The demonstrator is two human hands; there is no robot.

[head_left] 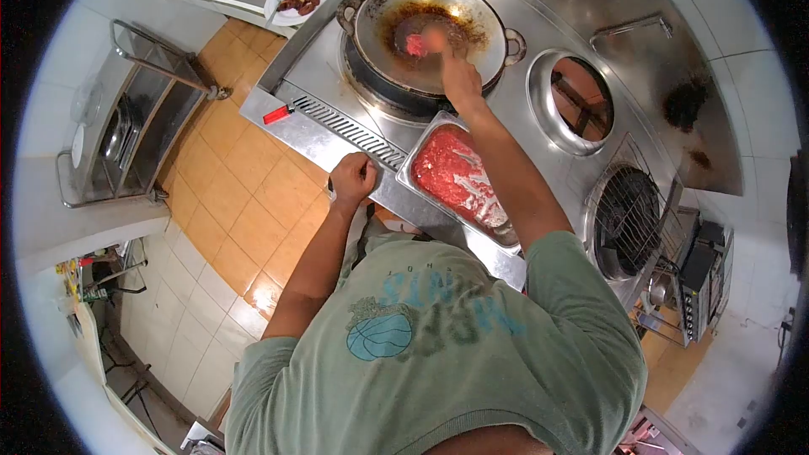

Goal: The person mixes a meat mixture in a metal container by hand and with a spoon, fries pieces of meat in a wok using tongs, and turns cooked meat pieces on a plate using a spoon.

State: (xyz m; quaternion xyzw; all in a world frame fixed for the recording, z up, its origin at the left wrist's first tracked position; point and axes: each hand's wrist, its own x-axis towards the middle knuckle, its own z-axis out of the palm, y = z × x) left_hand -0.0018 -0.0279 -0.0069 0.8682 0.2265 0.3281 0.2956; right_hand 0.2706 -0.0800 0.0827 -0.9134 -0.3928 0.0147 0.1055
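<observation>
Over the wok [383, 13] on the burner, my right hand [461, 80] reaches in with its fingertips blurred near a piece of raw red meat [415, 45]. Dark, oily liquid lies in the bottom of the wok. Below my right forearm, a metal tray [407, 175] on the stove's front holds red ground-looking meat [442, 170]. My left hand [354, 177] is curled closed at the counter's front edge, left of the tray. Whether anything is inside its fingers is hidden.
A red lighter [278, 114] lies near the stove's front edge. A white plate [274, 7] of cooked meat stands at the back left. To the right are an open burner ring [539, 93] and a wire grill rack [628, 211]. A metal cart [139, 101] stands left.
</observation>
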